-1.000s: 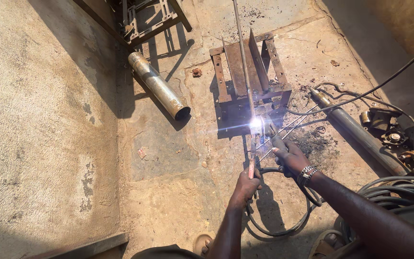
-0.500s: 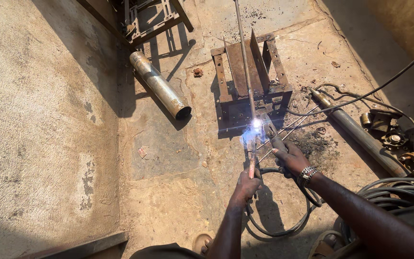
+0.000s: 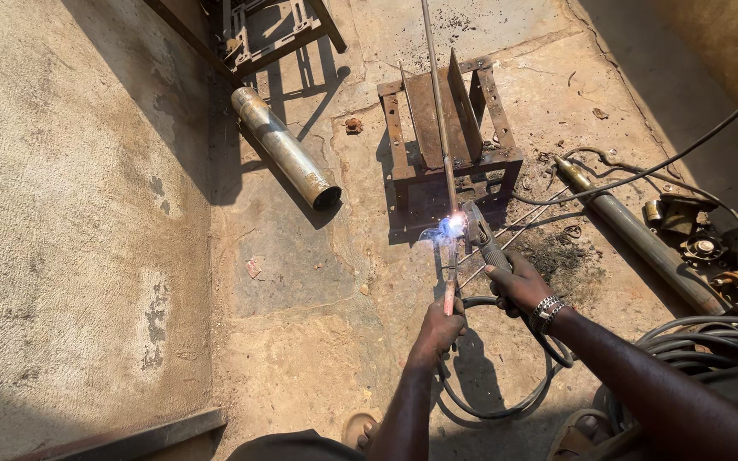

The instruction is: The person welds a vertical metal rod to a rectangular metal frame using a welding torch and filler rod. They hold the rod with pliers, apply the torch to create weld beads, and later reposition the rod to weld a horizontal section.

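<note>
Welding at floor level. My right hand [image 3: 518, 286] is wrapped tight around the electrode holder [image 3: 482, 239], fingers closed on its grip; a metal bracelet [image 3: 547, 309] sits at that wrist. My left hand [image 3: 440, 329] is closed round the near end of a long thin steel rod [image 3: 437, 128], steadying it. The rod runs away from me, up across the rusty angle-iron frame [image 3: 450, 128] and out past the top of the view.

The arc [image 3: 452, 226] burns bright blue-white just in front of the frame's near edge, right where the holder's tip meets the rod. Glare hides the joint itself; I cannot tell how much bead is laid.

Progress, as I judge it: the rod is lined up and held, and the arc is struck, so the tack or seam at this one spot is under way, not finished. No cooled weld can be made out on the rod. Whether more joints remain along the frame cannot be read from here.

Around the work:
- a short steel pipe [image 3: 285, 147] lies on the concrete floor [image 3: 87, 213], left of the frame, well apart from it
- a longer pipe [image 3: 642, 239] lies to the right, near a heap of small metal parts [image 3: 694, 235]
- a welding cable [image 3: 506, 401] loops on the floor beneath my hands; more coiled cables [image 3: 702, 337] lie at right
- a dark metal structure [image 3: 258, 34] stands at the top left, throwing shadow
- dark slag and scale [image 3: 561, 252] are scattered just right of the arc
</note>
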`<state>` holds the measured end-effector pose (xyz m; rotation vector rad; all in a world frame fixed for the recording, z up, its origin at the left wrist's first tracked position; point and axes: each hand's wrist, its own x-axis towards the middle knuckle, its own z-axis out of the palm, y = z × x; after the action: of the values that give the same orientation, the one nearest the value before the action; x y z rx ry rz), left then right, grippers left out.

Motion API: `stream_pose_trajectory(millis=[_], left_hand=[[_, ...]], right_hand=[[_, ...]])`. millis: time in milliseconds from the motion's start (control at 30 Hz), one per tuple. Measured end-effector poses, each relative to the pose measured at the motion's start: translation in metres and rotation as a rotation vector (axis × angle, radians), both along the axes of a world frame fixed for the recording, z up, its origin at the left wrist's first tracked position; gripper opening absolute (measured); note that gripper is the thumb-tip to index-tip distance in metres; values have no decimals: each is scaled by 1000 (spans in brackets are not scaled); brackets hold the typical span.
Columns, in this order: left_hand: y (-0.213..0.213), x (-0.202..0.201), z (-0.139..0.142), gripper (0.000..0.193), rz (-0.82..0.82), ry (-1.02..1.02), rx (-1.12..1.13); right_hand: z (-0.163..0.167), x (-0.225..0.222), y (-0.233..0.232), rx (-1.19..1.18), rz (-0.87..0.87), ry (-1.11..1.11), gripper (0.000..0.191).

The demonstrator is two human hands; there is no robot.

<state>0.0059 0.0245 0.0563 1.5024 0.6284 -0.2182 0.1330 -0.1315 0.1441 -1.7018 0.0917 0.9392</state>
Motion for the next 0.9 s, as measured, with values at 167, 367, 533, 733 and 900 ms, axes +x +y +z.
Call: stream_pose_trajectory(millis=[167,367,533,733,900], left_hand=[[-1,0,0,12,5,-2,-8],[-3,-1,-2,15,22,-9,-27],[-4,-1,-3,15,17,53,-33],[-6,-3,-4,11,12,55,18],[-4,-8,1,10,-21,77,76]], right_hand=[[-4,1,0,-1,-12,-9,57],[-12,4,-1,75,-46,21,55],[-13,5,-1,44,-60,-25,52],[-5,1,-2,-6,-57,-19,55],[-6,-3,1,46,-62,-21,53]])
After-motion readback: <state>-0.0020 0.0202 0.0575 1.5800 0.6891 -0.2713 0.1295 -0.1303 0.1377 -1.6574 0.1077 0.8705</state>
